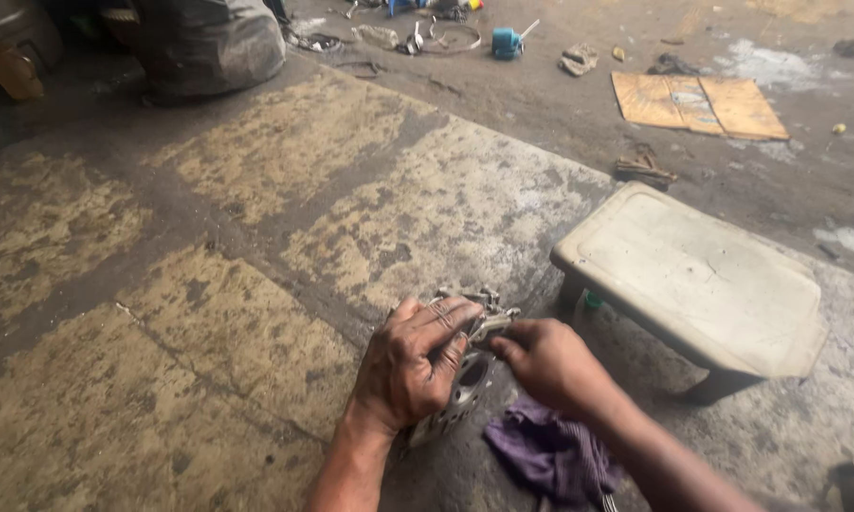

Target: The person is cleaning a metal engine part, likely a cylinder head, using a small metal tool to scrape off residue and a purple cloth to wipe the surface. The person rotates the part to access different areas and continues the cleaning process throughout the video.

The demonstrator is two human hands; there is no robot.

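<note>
Spreading across the whole view is a stained concrete floor (209, 284), patched yellow-brown and grey, with dark grime along its seams. A low, dirty white stool (692, 275) stands on it to the right, and a flattened piece of brown cardboard (700, 104) lies farther back. A bulky grey sack (209, 43) sits at the top left, with scattered tools and a small blue object (506, 42) near the far edge. Beneath the arms, a crumpled purple rag (550, 455) lies on the floor.

Just above that rag, the left hand (417, 365) is wrapped around a grey metal engine part (470, 374), gripping it from the side. The right hand (550, 365) is closed, its fingertips pinching at the part's upper edge.
</note>
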